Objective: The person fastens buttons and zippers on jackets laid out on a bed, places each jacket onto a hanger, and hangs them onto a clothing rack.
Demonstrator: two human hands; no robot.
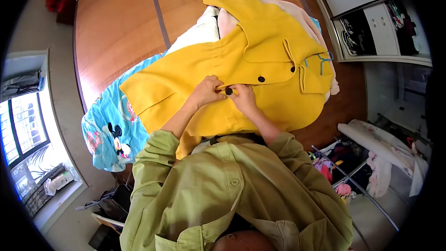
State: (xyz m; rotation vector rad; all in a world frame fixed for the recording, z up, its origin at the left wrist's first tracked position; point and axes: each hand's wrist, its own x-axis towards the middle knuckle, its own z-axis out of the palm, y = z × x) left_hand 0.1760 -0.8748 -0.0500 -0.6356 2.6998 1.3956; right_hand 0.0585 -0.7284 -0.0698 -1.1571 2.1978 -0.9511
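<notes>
A yellow coat (pixel 209 62) lies spread out, its collar end to the right. A blue hanger (pixel 325 60) shows at the collar. Two dark buttons show on its front, at the centre (pixel 261 79) and further right (pixel 292 69). At a third dark button (pixel 228 91), near the coat's front edge, both hands meet. My left hand (pixel 207 91) pinches the yellow cloth just left of this button. On its right side, my right hand (pixel 243 97) has its fingers closed at the button. The fingertips are close together and partly hidden.
Under the coat lie a blue cartoon-print cloth (pixel 104 118), a white cloth (pixel 200 30) and a pale pink garment (pixel 283 7). An open cabinet (pixel 383 28) is at the upper right. Clothes and a metal rack (pixel 367 193) are at the lower right, a window (pixel 28 125) at left.
</notes>
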